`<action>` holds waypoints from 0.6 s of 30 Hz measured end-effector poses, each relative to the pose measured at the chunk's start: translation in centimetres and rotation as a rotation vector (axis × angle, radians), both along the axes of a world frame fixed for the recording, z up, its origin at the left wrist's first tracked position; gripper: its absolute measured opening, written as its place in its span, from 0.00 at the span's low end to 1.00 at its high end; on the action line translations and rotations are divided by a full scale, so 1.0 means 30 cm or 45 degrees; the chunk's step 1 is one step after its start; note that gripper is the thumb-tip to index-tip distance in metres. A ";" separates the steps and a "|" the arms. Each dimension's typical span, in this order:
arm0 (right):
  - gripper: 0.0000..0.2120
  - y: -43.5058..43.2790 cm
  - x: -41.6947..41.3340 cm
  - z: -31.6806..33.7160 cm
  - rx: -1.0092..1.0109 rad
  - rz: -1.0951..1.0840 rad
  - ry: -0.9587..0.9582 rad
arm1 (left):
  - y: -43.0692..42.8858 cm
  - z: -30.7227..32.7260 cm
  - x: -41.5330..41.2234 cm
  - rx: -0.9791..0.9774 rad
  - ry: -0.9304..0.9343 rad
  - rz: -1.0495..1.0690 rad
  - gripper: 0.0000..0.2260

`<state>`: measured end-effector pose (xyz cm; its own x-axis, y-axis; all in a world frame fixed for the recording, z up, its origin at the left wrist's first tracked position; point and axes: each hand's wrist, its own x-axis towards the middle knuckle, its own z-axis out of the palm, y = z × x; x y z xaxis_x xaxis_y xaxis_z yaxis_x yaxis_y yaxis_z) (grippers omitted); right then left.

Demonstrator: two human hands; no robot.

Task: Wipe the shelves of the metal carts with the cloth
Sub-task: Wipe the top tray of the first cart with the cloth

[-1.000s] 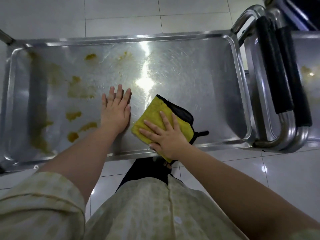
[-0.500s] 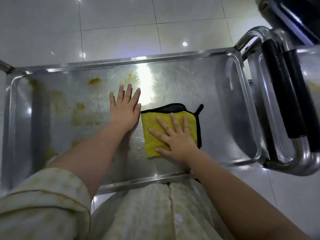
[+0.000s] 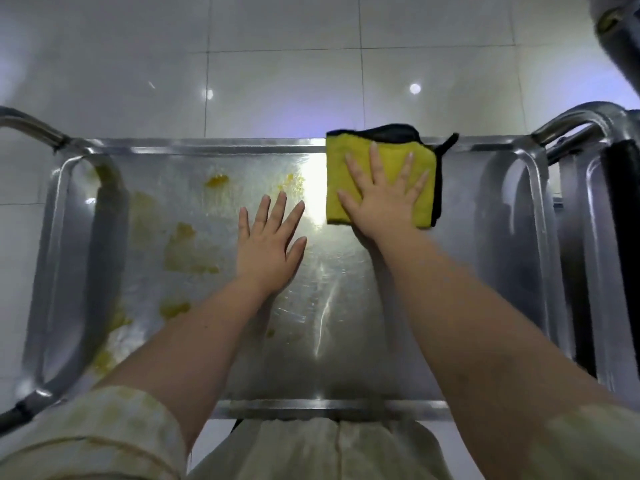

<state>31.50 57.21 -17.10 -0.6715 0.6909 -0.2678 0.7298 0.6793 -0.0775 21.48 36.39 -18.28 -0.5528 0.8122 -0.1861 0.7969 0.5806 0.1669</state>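
Note:
A steel cart shelf [image 3: 491,258] fills the view below me. Yellow-brown smears [image 3: 187,251] cover its left half. A folded yellow cloth [image 3: 341,174] with a black underside lies at the shelf's far rim, right of centre, its top edge over the rim. My right hand [image 3: 382,199] lies flat on the cloth with fingers spread, pressing it down. Flat on the bare metal near the middle rests my left hand [image 3: 268,244], fingers apart, holding nothing.
A second metal cart [image 3: 595,258] stands close on the right, with black-padded handle bars [image 3: 623,209]. A curved handle tube [image 3: 31,126] rises at the shelf's far left corner. White glossy floor tiles [image 3: 277,64] lie beyond the shelf.
My right hand has pushed the cloth from the near edge across the shelf to the far rim. My left hand stayed flat on the shelf near the middle.

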 end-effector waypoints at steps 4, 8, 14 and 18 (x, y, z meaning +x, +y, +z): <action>0.32 -0.025 0.037 0.013 0.011 0.045 -0.031 | 0.001 0.004 0.002 -0.025 0.001 -0.002 0.26; 0.32 -0.221 0.315 0.027 -0.058 0.166 -0.003 | 0.011 0.016 0.006 -0.098 -0.002 0.000 0.25; 0.32 -0.580 0.775 0.045 -0.108 0.259 -0.083 | 0.068 0.064 0.146 -0.047 -0.066 0.027 0.24; 0.30 -0.611 0.827 0.064 -0.186 0.178 -0.153 | 0.086 0.043 0.284 -0.049 -0.077 -0.084 0.24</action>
<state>56.30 38.89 -15.18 -0.7152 0.5415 -0.4420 0.6392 0.7624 -0.1002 30.00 38.95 -16.99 -0.4853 0.8381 -0.2491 0.8226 0.5342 0.1946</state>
